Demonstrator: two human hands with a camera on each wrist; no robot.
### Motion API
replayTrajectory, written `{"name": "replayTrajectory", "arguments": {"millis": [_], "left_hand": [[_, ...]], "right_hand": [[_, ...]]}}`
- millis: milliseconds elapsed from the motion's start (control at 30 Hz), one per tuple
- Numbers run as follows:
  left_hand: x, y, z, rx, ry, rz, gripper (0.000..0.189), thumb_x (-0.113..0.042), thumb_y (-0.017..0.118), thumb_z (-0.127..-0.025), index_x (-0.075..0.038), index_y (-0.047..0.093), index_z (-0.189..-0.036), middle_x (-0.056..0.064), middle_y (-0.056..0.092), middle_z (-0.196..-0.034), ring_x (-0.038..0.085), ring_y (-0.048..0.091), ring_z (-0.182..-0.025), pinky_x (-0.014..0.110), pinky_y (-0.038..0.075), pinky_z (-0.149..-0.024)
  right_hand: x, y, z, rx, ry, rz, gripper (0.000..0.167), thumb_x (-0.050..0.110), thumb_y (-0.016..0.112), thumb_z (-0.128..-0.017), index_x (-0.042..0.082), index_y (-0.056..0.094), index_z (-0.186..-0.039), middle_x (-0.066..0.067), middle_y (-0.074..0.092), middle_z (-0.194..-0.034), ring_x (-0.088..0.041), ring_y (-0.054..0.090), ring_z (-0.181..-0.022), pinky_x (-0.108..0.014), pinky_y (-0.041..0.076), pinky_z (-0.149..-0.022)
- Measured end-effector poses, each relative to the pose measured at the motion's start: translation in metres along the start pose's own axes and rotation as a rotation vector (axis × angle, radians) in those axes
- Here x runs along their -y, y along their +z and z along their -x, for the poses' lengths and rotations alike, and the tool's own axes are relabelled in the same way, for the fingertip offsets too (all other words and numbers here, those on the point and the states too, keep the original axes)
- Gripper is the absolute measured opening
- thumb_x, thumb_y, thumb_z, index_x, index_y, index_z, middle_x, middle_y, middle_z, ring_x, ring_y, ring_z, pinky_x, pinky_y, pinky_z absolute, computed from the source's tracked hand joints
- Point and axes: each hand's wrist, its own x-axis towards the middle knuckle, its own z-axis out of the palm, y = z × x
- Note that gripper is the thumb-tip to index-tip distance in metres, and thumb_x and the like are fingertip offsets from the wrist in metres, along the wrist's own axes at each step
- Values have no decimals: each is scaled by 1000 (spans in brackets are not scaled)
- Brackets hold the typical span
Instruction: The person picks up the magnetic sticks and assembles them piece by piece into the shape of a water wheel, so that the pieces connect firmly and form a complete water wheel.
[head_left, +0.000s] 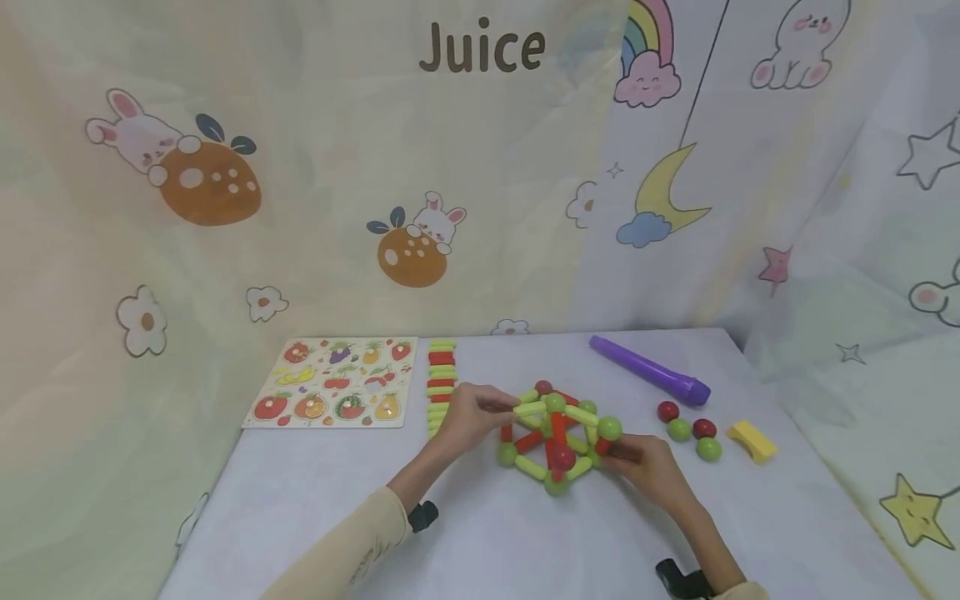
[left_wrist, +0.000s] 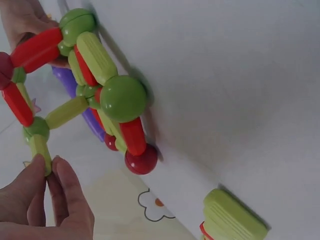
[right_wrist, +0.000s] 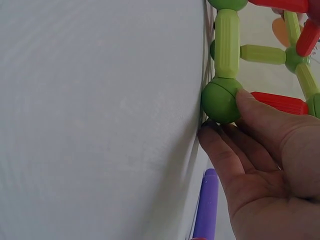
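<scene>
A frame of magnetic rods and balls, red and yellow-green, stands on the white table between both hands. My left hand is at its upper left side. In the left wrist view, the thumb and fingers pinch the free end of a yellow-green rod joined to a green ball. Low on the right side is my right hand. Its thumb and fingertips grip a green ball at the frame's base, close over the tabletop. A red ball shows at the front of the frame.
A fruit picture board lies at the back left, beside a column of loose rods. Behind the frame to the right lies a purple microphone-shaped toy. Several loose balls and a yellow block lie farther right.
</scene>
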Motion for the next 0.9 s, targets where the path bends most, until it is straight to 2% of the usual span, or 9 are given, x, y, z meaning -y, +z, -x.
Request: {"name": "replayTrajectory", "arguments": {"millis": [100,200,300,367,467,567,733,900], "left_hand": [[2,-2,2,-9,21,10,20,-5,86,-91,-8,85,-111,8,82,-107,13,77,-97,23,62,-84],[2,-10,5,8,56,14,22,-5,85,-92,-8,85,-114,11,82,-111,20,78,-103,25,62,-88],[7,-30,10,24,59,-15,22,-5,84,-93,-9,84,-115,13,80,-115,25,77,-107,28,63,-90],[14,-48,15,12,36,-47,21,-4,84,-93,-8,84,-114,15,80,-115,26,77,-106,30,63,-90],[31,-73,25,-27,-21,-94,19,-3,85,-91,-5,84,-110,14,80,-112,25,78,-103,32,64,-88],[50,-89,33,-40,-51,-148,18,-2,85,-90,-3,84,-108,11,81,-109,24,78,-102,33,64,-87],[75,-96,41,-43,-33,-228,17,-2,87,-89,-6,85,-105,4,82,-103,20,78,-99,30,64,-85],[82,-92,50,-90,-41,-280,18,2,87,-86,-10,85,-100,-1,81,-100,15,76,-94,27,63,-82]], "right_hand": [[0,1,-2,14,-2,-10,28,-2,86,-86,-1,80,-114,-18,81,-110,-36,79,-102,-29,64,-85],[1,1,-3,19,-7,-15,28,-1,86,-87,0,80,-114,-18,81,-111,-37,79,-102,-30,64,-85],[3,-1,-3,25,-4,-1,30,-1,86,-87,0,79,-116,-18,80,-113,-37,78,-104,-32,65,-86],[4,-3,-1,23,14,12,31,-1,86,-87,1,79,-117,-19,80,-115,-38,78,-106,-33,65,-86],[5,-6,2,29,42,33,32,0,86,-88,0,78,-119,-19,79,-117,-39,77,-109,-34,65,-87],[3,-8,5,30,67,24,33,0,85,-88,0,78,-120,-20,79,-118,-40,76,-110,-33,64,-87],[3,-8,7,40,86,-4,34,0,84,-89,-2,77,-122,-21,78,-119,-40,76,-110,-28,63,-87],[6,-3,4,70,97,-28,34,-1,84,-90,-5,75,-123,-24,77,-120,-40,76,-111,-31,64,-88]]}}
